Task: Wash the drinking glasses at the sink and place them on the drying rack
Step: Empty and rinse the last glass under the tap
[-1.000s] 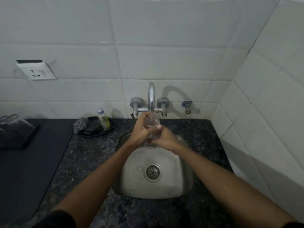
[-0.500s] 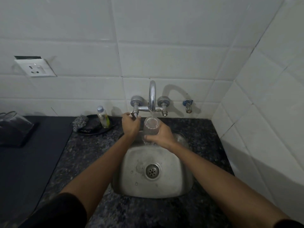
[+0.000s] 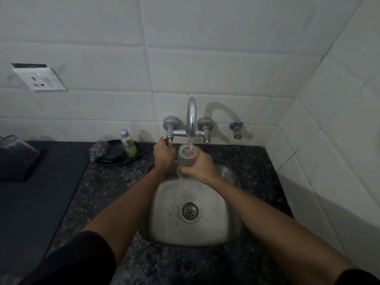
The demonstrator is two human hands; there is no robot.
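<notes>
Under the tap [image 3: 191,118] | our right hand [image 3: 200,165] grips the glass [image 3: 186,159], left hand [image 3: 164,154] closed on the valve handle [image 3: 167,138] | we should tilt and rotate it, keeping flow gentle.

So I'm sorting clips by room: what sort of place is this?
Most likely a small home kitchen: a steel sink in a granite counter, a wall tap on white tiles, and dish soap beside a scrubber.

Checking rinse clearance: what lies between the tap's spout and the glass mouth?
Only a thin stream of water, falling from the spout into the glass; head view.
</notes>
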